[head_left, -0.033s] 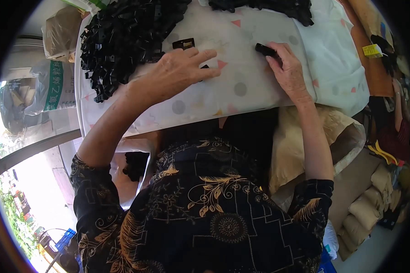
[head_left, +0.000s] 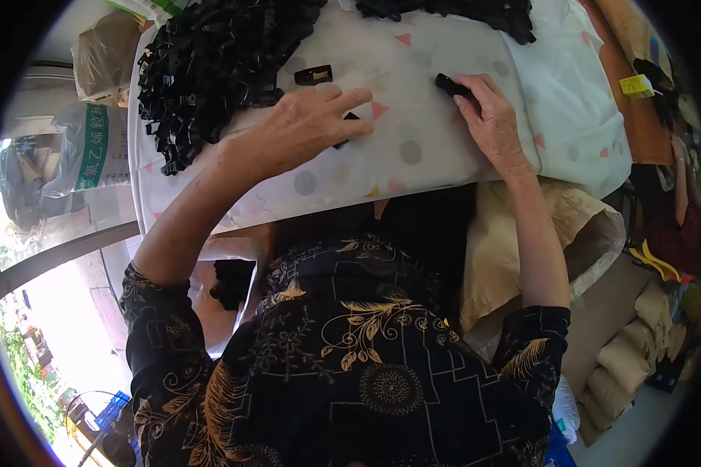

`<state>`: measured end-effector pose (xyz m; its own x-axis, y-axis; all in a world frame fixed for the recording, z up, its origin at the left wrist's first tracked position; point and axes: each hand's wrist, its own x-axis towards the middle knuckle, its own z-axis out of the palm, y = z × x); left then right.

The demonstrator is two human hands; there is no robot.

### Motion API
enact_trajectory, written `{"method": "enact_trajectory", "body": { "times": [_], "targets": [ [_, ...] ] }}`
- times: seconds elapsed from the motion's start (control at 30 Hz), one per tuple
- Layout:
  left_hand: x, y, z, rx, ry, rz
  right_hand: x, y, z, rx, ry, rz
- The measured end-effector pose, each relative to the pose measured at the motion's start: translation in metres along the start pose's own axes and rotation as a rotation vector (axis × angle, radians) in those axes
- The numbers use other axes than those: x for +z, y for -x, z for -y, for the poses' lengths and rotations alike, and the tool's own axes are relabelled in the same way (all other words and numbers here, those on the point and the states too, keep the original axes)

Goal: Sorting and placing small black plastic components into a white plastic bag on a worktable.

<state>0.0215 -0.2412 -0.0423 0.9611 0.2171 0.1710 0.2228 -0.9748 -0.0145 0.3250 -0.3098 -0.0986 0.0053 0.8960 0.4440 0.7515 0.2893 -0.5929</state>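
Observation:
My left hand [head_left: 304, 124] lies on a white cloth [head_left: 420, 156] printed with coloured triangles and dots. Its fingers stretch to the right over a small black part [head_left: 347, 131], which shows only partly beneath them. My right hand [head_left: 491, 117] is further right on the cloth, with its fingertips pinched on another small black plastic part [head_left: 447, 82]. A single black rectangular part [head_left: 313, 75] lies loose just beyond my left hand. A big heap of similar black parts [head_left: 210, 62] sits at the far left of the cloth.
A second heap of black parts [head_left: 459, 11] lies at the cloth's far edge. Sacks [head_left: 93, 148] stand at the left and a brown paper bag [head_left: 522, 233] sits at my right side. A wooden surface with a yellow tag [head_left: 637, 86] is at the right.

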Motion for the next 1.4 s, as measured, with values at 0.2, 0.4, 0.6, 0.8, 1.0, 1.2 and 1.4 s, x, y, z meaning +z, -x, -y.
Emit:
{"method": "enact_trajectory", "body": {
  "times": [0.2,0.4,0.6,0.8,1.0,1.2,1.4],
  "targets": [
    [0.02,-0.012,-0.015,-0.286,0.237,0.071,0.003,0.0,-0.002,-0.092,0.074,0.007],
    [0.038,-0.004,-0.025,-0.523,0.48,-0.201,0.013,0.004,0.04,0.108,-0.101,0.03],
    [0.045,-0.004,-0.03,-0.589,0.502,-0.15,0.029,0.017,0.076,-0.194,-0.104,0.023],
    [0.045,-0.002,-0.032,-0.572,0.555,-0.181,0.036,0.022,0.073,-0.269,-0.058,0.056],
    [0.041,-0.003,-0.033,-0.587,0.526,-0.118,0.031,0.014,0.071,-0.29,-0.071,0.091],
    [0.044,-0.001,-0.034,-0.56,0.567,-0.153,0.028,0.017,0.068,-0.326,-0.055,0.16],
    [0.036,-0.001,-0.033,-0.561,0.599,-0.172,0.017,0.014,0.077,-0.386,0.202,0.218]
  ]
}}
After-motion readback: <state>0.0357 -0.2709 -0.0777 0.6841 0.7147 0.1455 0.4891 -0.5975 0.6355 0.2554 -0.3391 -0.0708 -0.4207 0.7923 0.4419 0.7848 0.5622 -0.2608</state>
